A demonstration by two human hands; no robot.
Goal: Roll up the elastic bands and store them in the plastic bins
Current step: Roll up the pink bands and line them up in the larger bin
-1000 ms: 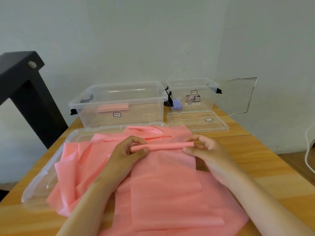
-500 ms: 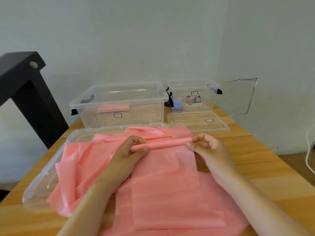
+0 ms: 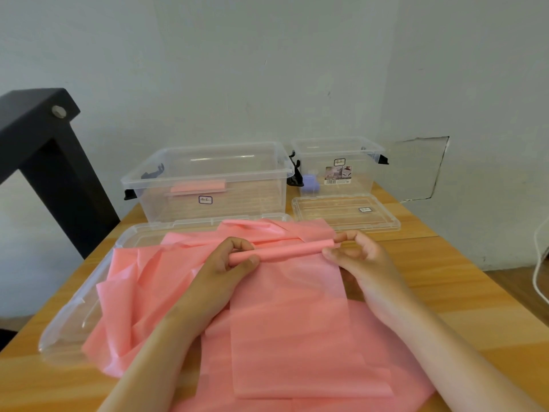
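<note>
A pink elastic band (image 3: pixel 291 325) lies flat toward me, its far end wound into a thin roll (image 3: pixel 286 250). My left hand (image 3: pixel 228 263) pinches the roll's left end between thumb and fingers. My right hand (image 3: pixel 356 257) pinches the right end. More loose pink bands (image 3: pixel 133 292) lie heaped under and left of it. Behind stands a large clear bin (image 3: pixel 208 185) holding one rolled pink band (image 3: pixel 197 185). A smaller clear bin (image 3: pixel 338 165) at the back right holds a small purple roll (image 3: pixel 310 181).
The large bin's clear lid (image 3: pixel 74 310) lies under the pink heap on the wooden table (image 3: pixel 463 292). The small bin's lid (image 3: pixel 344 212) lies in front of it. A black frame (image 3: pixel 44 162) stands at the left. A white cable (image 3: pixel 539 263) hangs at the right edge.
The roll has turned a little further and sits slightly higher on the right side. My right fingers have shifted from a flatter grip to a tighter pinch at the roll's end.
</note>
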